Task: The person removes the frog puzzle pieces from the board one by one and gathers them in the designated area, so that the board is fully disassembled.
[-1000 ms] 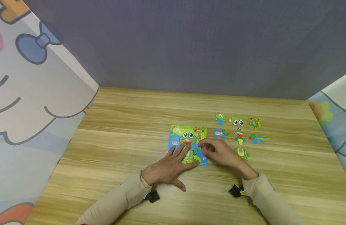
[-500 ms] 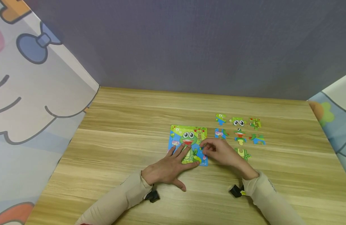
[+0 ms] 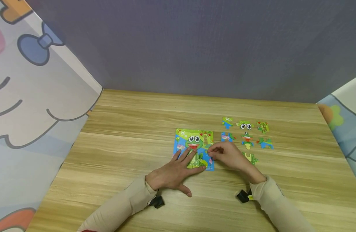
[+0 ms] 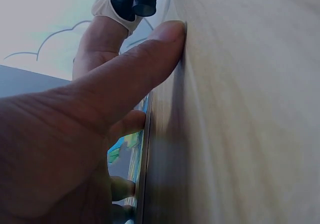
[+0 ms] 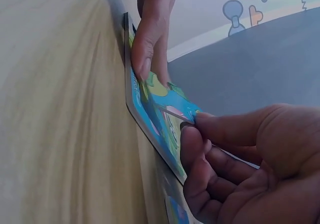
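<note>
A square frog jigsaw board (image 3: 178,139) lies on the wooden table. My left hand (image 3: 175,174) rests on it with fingers spread, the fingertips on the frog's body and the thumb on the table. At the board's right edge, my right hand (image 3: 228,156) pinches a blue and green puzzle piece (image 5: 175,100) between thumb and index finger. In the right wrist view the piece is tilted up at the pinched side, with a gap over the tray beneath; its far end is by the left fingertips. In the left wrist view the left thumb (image 4: 145,54) touches the tabletop.
Several loose puzzle pieces lie right of the board, among them an eyes piece (image 3: 245,126), a mouth piece (image 3: 247,141) and a body piece (image 3: 249,158), partly behind the right hand. A grey panel (image 3: 195,48) stands along the table's (image 3: 131,129) back edge.
My right hand has shifted slightly to the right, and the pinched piece's right side has come up from the board. The left hand stays in place.
</note>
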Demonstrator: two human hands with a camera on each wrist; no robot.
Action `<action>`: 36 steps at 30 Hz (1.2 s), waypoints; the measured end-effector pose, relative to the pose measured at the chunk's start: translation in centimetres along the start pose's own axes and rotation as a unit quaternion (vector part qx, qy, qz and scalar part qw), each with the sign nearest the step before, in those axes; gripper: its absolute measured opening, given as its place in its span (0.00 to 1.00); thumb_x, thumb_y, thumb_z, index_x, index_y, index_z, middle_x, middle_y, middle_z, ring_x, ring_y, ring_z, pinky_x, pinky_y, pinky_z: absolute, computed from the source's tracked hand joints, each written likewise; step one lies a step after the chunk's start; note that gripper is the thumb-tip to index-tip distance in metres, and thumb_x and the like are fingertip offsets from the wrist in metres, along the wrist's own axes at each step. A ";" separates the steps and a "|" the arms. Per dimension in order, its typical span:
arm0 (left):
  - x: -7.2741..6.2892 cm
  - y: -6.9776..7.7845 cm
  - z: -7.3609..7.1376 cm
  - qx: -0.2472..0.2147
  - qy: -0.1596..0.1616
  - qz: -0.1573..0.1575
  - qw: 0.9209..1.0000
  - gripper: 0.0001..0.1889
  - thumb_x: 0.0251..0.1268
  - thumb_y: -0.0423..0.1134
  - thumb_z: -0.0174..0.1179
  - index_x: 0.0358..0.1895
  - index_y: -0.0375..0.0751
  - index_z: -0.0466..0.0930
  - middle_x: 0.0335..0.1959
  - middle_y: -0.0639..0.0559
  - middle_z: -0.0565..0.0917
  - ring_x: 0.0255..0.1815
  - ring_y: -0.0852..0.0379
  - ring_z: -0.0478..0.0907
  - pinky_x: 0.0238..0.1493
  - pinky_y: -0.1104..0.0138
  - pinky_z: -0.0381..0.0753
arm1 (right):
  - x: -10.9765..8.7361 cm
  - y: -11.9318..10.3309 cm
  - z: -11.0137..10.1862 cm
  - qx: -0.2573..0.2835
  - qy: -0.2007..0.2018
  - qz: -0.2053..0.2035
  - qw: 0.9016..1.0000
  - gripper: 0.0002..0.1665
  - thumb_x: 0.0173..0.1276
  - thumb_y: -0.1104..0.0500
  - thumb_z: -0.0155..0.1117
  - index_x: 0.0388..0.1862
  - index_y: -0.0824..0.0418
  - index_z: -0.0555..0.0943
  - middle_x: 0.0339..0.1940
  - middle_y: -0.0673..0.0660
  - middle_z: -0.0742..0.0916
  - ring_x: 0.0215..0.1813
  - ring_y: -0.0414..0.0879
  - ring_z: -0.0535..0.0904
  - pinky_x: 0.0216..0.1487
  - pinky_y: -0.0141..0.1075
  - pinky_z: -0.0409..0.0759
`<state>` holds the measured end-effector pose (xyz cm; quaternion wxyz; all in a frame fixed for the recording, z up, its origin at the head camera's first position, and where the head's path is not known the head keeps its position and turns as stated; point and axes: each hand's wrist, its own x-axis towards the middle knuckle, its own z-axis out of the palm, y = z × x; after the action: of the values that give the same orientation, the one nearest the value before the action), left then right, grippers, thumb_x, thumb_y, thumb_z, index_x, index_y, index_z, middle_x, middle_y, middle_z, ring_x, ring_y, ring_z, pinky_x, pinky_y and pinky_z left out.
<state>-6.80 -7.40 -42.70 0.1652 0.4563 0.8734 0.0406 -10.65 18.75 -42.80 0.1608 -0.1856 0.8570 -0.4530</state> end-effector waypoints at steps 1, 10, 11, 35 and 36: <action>0.0 0.0 0.0 0.000 -0.001 -0.001 1.000 0.53 0.48 0.73 0.65 0.79 0.64 0.55 0.83 0.35 0.41 0.84 0.33 0.37 0.77 0.38 0.54 | 0.0 0.0 -0.1 0.001 0.002 0.000 1.000 0.06 0.69 0.63 0.66 0.40 0.62 0.88 0.36 0.56 0.90 0.35 0.35 0.82 0.38 0.28 0.80; -0.1 0.0 -0.3 0.002 -0.013 -0.012 1.000 0.54 0.48 0.73 0.65 0.80 0.66 0.52 0.84 0.36 0.38 0.85 0.35 0.34 0.78 0.38 0.53 | -0.1 0.0 -1.4 0.049 0.010 -0.001 0.999 0.07 0.69 0.67 0.64 0.43 0.67 0.86 0.37 0.62 0.89 0.34 0.46 0.87 0.36 0.34 0.84; -0.1 0.1 -0.3 0.001 -0.015 -0.014 1.000 0.54 0.48 0.73 0.65 0.80 0.66 0.52 0.84 0.37 0.38 0.85 0.36 0.33 0.78 0.38 0.52 | -0.1 0.0 -1.5 0.056 0.009 -0.002 0.998 0.07 0.69 0.67 0.64 0.44 0.68 0.85 0.37 0.63 0.89 0.34 0.47 0.87 0.36 0.35 0.84; 0.0 0.2 -0.1 0.005 -0.018 -0.019 1.000 0.53 0.48 0.74 0.64 0.80 0.68 0.53 0.84 0.37 0.40 0.85 0.36 0.35 0.79 0.40 0.52 | -1.6 1.0 -4.6 0.084 0.066 -0.019 0.994 0.15 0.71 0.69 0.60 0.55 0.71 0.81 0.39 0.47 0.87 0.37 0.38 0.85 0.39 0.35 0.85; 0.0 0.2 -0.1 0.004 -0.017 -0.018 1.000 0.53 0.48 0.73 0.65 0.80 0.67 0.53 0.84 0.37 0.40 0.85 0.36 0.35 0.79 0.40 0.52 | -1.8 1.1 -4.9 0.089 0.070 -0.022 0.993 0.15 0.71 0.70 0.60 0.55 0.72 0.80 0.39 0.45 0.87 0.38 0.38 0.85 0.40 0.34 0.85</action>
<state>-6.70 -7.29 -42.53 0.1792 0.4419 0.8786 0.0264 -11.40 23.65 -40.91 0.1058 -0.1570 0.8184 -0.5426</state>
